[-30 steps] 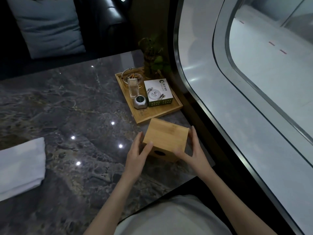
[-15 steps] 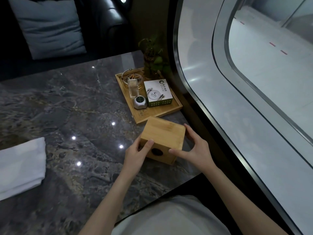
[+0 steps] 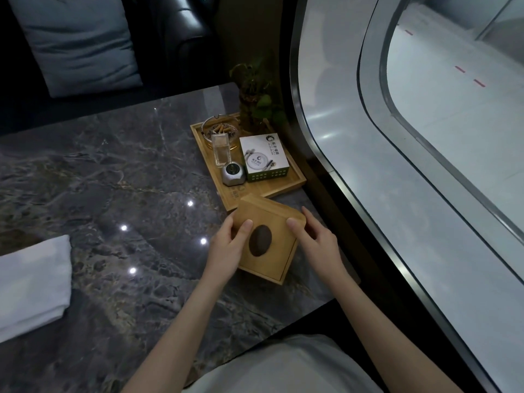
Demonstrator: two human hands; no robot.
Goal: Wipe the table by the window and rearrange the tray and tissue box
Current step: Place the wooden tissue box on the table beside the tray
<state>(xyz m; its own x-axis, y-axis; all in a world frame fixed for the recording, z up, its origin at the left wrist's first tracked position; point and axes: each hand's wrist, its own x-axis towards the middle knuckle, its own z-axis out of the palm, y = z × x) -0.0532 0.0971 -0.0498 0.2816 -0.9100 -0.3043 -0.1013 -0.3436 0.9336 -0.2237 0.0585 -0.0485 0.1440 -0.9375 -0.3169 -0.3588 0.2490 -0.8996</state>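
On the marble counter [image 3: 119, 177] by the window, our left hand [image 3: 226, 246] and right hand [image 3: 317, 242] grip the bamboo tissue box [image 3: 268, 239] beside the tray [image 3: 286, 186]; we judge rearranging nearly finished

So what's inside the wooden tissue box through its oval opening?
Only darkness shows through the oval hole of the tissue box, held by the left hand and right hand. No tissue sticks out; the interior is hidden.

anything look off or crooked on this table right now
The wooden tissue box sits askew, turned at an angle to the tray, and no tissue shows in its dark oval opening. The left hand and right hand grip its sides. The ashtray on the tray holds cigarette butts.
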